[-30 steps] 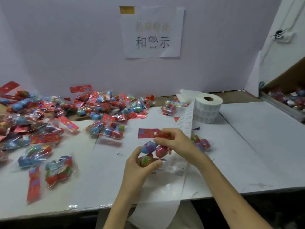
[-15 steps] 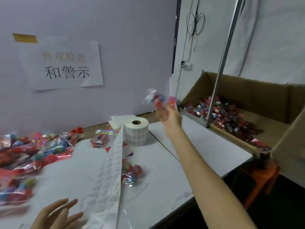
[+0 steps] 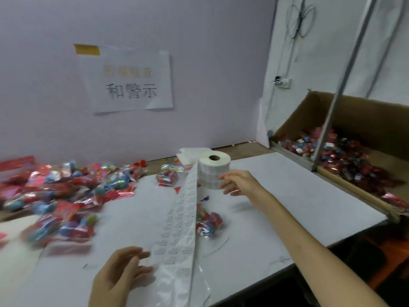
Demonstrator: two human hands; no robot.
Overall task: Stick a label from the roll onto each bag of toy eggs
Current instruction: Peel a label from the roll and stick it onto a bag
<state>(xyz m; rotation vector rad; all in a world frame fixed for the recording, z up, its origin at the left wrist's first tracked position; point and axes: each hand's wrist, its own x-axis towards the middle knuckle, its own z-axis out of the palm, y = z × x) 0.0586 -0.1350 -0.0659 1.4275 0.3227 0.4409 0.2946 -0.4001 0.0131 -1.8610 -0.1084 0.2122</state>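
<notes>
White table (image 3: 298, 196) — empty right hand (image 3: 240, 181) by the label roll (image 3: 213, 171).

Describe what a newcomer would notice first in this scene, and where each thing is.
The bright red-and-blue heap of toy egg bags crowding the left of the table draws the eye first. Next comes the white label roll at back centre, its label strip running toward the viewer, the open right hand beside it. On the right, a cardboard box holds more bags.
</notes>
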